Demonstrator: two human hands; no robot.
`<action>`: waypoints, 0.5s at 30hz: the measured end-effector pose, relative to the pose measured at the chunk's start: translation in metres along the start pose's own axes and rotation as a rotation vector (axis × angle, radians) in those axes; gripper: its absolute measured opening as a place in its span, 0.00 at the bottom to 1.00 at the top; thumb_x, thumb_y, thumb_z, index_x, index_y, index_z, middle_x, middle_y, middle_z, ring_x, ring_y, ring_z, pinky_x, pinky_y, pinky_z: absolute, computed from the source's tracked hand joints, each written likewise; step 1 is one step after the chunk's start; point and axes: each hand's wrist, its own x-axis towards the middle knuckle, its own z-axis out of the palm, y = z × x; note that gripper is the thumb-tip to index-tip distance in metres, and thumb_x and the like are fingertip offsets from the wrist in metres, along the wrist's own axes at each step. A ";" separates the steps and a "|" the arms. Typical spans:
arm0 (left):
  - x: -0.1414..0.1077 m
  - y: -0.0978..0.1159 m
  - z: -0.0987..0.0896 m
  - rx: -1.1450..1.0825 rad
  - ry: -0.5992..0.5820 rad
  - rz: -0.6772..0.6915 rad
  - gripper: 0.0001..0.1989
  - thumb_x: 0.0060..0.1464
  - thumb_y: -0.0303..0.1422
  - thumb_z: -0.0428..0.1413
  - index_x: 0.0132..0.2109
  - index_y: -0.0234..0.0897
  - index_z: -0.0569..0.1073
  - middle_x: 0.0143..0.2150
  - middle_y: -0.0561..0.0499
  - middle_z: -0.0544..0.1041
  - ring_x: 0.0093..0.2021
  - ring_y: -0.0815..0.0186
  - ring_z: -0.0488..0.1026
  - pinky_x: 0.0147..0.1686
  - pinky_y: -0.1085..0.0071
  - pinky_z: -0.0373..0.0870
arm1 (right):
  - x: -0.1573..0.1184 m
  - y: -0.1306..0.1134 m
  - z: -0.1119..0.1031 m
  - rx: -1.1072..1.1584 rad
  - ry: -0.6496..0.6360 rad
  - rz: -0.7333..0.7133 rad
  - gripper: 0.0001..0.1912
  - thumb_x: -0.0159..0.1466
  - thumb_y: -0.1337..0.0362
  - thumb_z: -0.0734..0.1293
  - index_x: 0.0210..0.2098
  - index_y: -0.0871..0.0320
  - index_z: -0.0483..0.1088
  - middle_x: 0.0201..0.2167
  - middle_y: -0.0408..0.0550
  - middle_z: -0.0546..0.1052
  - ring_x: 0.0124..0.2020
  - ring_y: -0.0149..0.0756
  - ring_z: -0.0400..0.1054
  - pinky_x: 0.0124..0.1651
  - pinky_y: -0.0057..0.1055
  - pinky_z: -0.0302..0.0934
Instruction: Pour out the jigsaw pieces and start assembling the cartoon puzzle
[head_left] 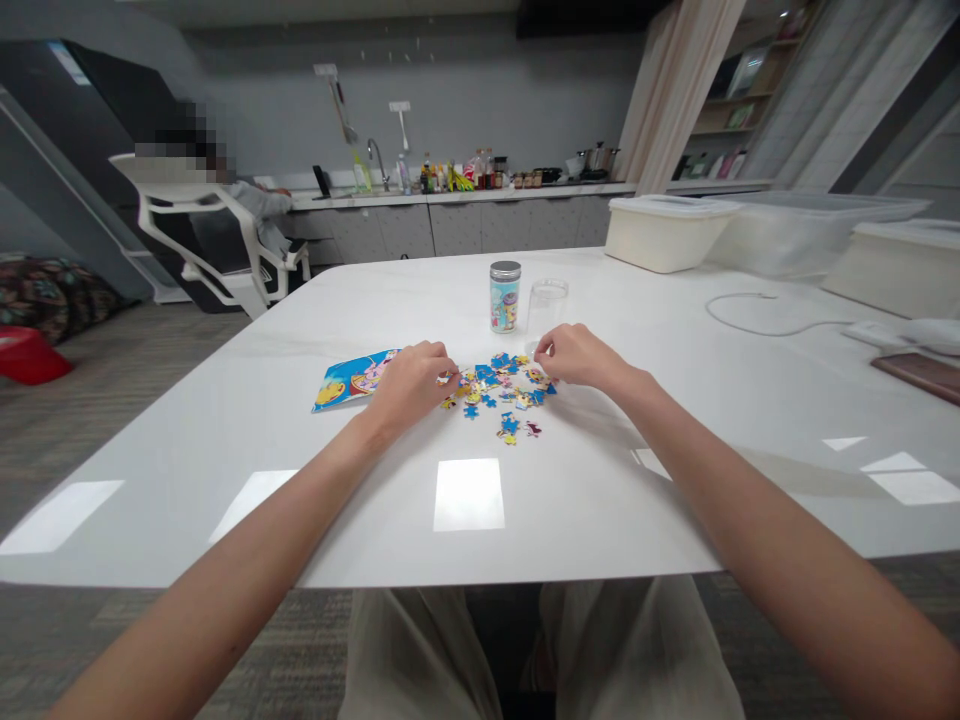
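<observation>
Small blue and yellow puzzle pieces lie in a loose pile on the white table. At the pile's left edge my left hand is closed in a pinch around a small puzzle piece, and it partly covers a blue picture sheet. My right hand is at the right edge, its fingers pinched together; what they hold is too small to tell. A printed can with a silver lid stands upright behind the pile. Beside it is a clear container, close behind my right hand.
Lidded cream boxes and a clear bin stand at the back right. A white cable and a brown flat object lie at the right. Beyond the table, a person sits in a white chair at the left.
</observation>
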 end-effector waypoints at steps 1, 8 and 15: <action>0.000 -0.001 0.000 0.037 -0.004 -0.014 0.12 0.57 0.30 0.52 0.30 0.37 0.77 0.31 0.48 0.74 0.32 0.62 0.69 0.34 0.66 0.64 | 0.000 0.001 0.001 -0.046 -0.031 0.005 0.11 0.54 0.71 0.65 0.31 0.62 0.79 0.23 0.53 0.79 0.30 0.41 0.74 0.32 0.28 0.61; 0.003 -0.009 0.007 0.094 -0.062 -0.014 0.12 0.58 0.31 0.50 0.32 0.38 0.78 0.33 0.47 0.76 0.35 0.61 0.70 0.36 0.65 0.65 | 0.005 0.007 0.014 -0.180 -0.090 -0.029 0.12 0.56 0.62 0.67 0.36 0.60 0.79 0.28 0.54 0.81 0.34 0.41 0.75 0.33 0.28 0.61; 0.002 -0.009 0.011 0.009 -0.128 0.047 0.15 0.62 0.32 0.47 0.38 0.36 0.79 0.37 0.46 0.75 0.37 0.62 0.71 0.39 0.66 0.66 | 0.003 0.008 0.011 -0.173 -0.088 0.021 0.12 0.53 0.67 0.67 0.36 0.60 0.79 0.33 0.56 0.81 0.37 0.43 0.74 0.32 0.28 0.60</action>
